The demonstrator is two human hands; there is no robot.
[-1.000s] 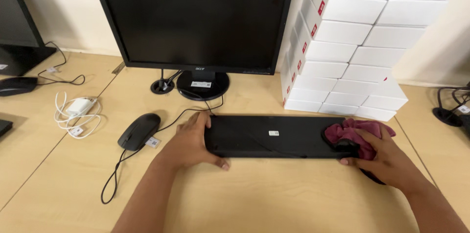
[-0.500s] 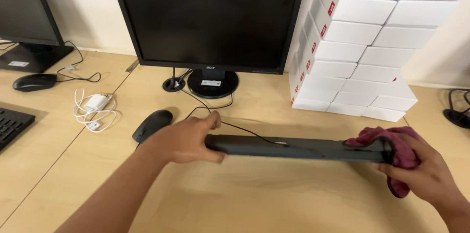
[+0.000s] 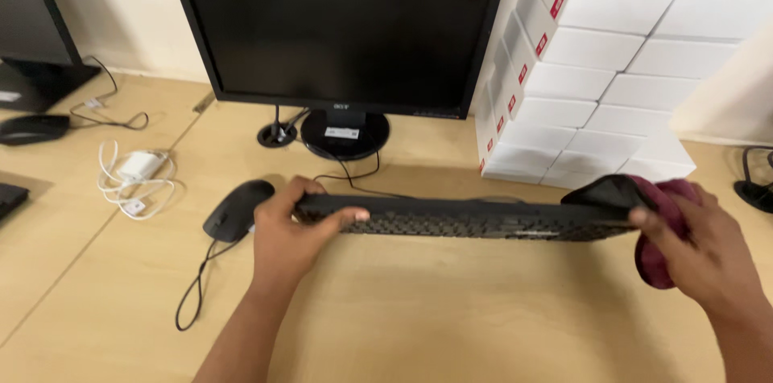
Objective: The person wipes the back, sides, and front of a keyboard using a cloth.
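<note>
Holding a black keyboard (image 3: 459, 220) by both ends, lifted off the wooden desk (image 3: 451, 327) and tipped on edge, key face turned towards the wearer.

Head view:
- Left hand (image 3: 294, 230): closed round the keyboard's left end, thumb laid over the keys, fingers curled behind. Grip looks firm.
- Right hand (image 3: 708, 258): wrapped round the right end with a maroon cloth (image 3: 654, 266) bunched in the palm, between hand and keyboard. Fingers partly curled; exact contact under the cloth cannot be made out.
- Keyboard spans the gap between the two hands, clear of the desk. Thin black cable (image 3: 354, 182) seen beyond the left hand, running towards the monitor (image 3: 338, 20) stand.
- Black mouse (image 3: 236, 210) just outside the left hand, on the desk. White charger with coiled lead (image 3: 133, 173) further out on that side.
- Stack of white boxes (image 3: 612, 69) beyond the right hand, near the keyboard's far corner.

Judged step: turning and holding the keyboard, cloth at its right end, mid-handling and not set down.

Any further handling calls for a steady left-hand hold, slack kept in the cable, and clearance from the mouse and the boxes.
</note>
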